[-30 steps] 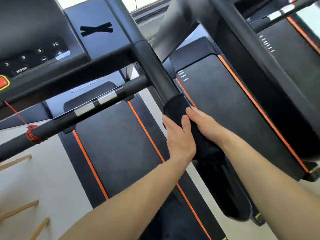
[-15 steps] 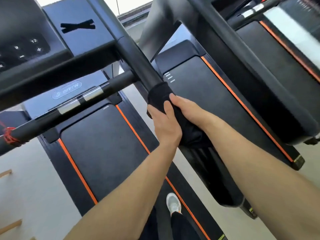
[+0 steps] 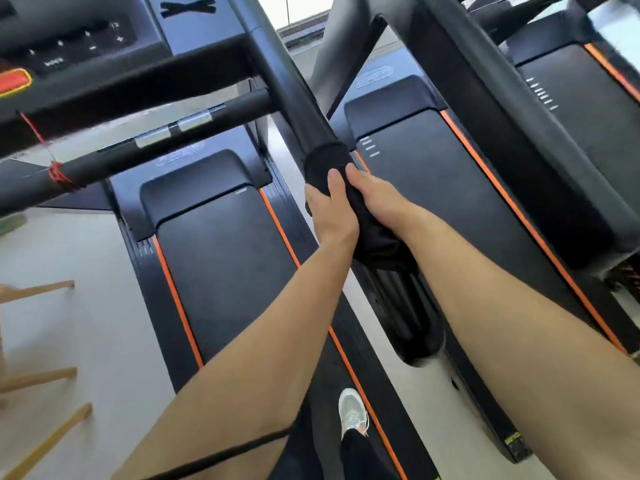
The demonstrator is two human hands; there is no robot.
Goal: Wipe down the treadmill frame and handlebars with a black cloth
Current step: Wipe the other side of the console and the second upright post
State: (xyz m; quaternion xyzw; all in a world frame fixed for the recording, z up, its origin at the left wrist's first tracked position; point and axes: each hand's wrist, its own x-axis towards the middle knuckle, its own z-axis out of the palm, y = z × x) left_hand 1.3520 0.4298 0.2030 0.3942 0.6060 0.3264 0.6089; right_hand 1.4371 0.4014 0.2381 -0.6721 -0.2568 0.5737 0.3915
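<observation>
The black cloth point(image 3: 325, 161) is wrapped around the sloping side handlebar point(image 3: 287, 88) of the treadmill, just above the centre of the view. Both hands are closed over it: the left hand point(image 3: 330, 213) clamps the cloth from the 9 o'clock side, thumb up along the bar, and the right hand point(image 3: 375, 195) presses it from the 3 o'clock side, so each grip is shut on cloth and bar together. A loose fold of cloth bunches below the hands toward 5 o'clock. The crossbar point(image 3: 173, 133) with its silver sensor plates runs off toward 9 o'clock, and the console point(image 3: 69, 39) sits at 11 o'clock. The belt deck point(image 3: 225, 265) lies below, a shoe point(image 3: 351, 410) standing at 6 o'clock.

The step in hand looks like the rubbing of this side bar. The next move likely calls for sliding the wrapped cloth along the bar toward 12 o'clock with steady squeeze, then shifting to the crossbar and frame.
</observation>
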